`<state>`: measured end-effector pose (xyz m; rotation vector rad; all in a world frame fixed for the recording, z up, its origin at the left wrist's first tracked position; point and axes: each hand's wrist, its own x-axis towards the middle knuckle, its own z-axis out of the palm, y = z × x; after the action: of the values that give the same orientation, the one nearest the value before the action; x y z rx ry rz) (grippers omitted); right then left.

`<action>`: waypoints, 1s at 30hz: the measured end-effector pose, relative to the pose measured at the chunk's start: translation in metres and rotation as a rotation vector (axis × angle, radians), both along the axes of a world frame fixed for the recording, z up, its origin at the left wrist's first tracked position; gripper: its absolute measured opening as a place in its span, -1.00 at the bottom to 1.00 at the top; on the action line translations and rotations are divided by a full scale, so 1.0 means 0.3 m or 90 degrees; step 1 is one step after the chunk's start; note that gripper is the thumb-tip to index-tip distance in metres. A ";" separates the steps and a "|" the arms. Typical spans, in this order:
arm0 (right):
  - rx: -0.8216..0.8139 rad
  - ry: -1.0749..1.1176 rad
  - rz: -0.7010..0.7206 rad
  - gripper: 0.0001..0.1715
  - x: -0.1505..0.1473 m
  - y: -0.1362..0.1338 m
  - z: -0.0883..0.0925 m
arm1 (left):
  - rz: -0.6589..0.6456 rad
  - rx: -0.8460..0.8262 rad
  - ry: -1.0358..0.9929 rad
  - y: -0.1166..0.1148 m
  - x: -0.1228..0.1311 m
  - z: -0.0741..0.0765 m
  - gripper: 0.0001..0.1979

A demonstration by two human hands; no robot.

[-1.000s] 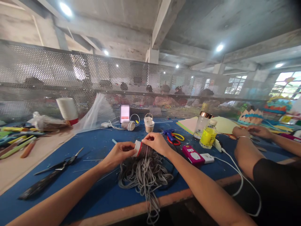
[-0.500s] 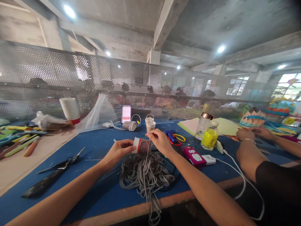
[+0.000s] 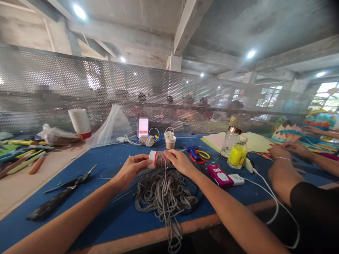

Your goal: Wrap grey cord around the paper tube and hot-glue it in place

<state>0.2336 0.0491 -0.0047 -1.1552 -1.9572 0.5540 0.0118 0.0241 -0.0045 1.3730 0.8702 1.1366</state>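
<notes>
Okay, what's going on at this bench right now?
A person holds a white paper cup with a red band sideways over the blue table mat, left hand at its banded end, right hand pressing grey cord onto its wrapped body. Its loose length lies heaped beneath. A co-worker's arm rests to the right.

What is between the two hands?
A small paper cup with a red band, wrapped in grey cord, sideways between the left hand and right hand, seen in the head view.
</notes>
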 end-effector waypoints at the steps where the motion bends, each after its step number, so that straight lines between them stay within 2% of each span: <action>1: 0.006 0.000 -0.003 -0.40 0.000 -0.001 0.002 | -0.008 -0.012 -0.017 0.001 -0.001 0.000 -0.81; 11: 0.037 0.037 0.011 -0.52 -0.004 -0.026 0.025 | -0.002 -0.013 -0.084 0.010 -0.008 0.004 -0.80; 17: 0.071 0.057 0.044 -0.53 -0.010 -0.025 0.022 | 0.007 -0.015 -0.098 0.031 -0.016 -0.013 -0.82; 30: 0.115 0.053 0.105 -0.50 -0.006 -0.020 0.014 | -0.010 0.002 -0.039 0.025 -0.019 -0.022 -0.89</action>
<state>0.2318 0.0432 -0.0006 -0.8520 -1.9964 0.4906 0.0060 0.0317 -0.0111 1.3388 0.8129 1.1620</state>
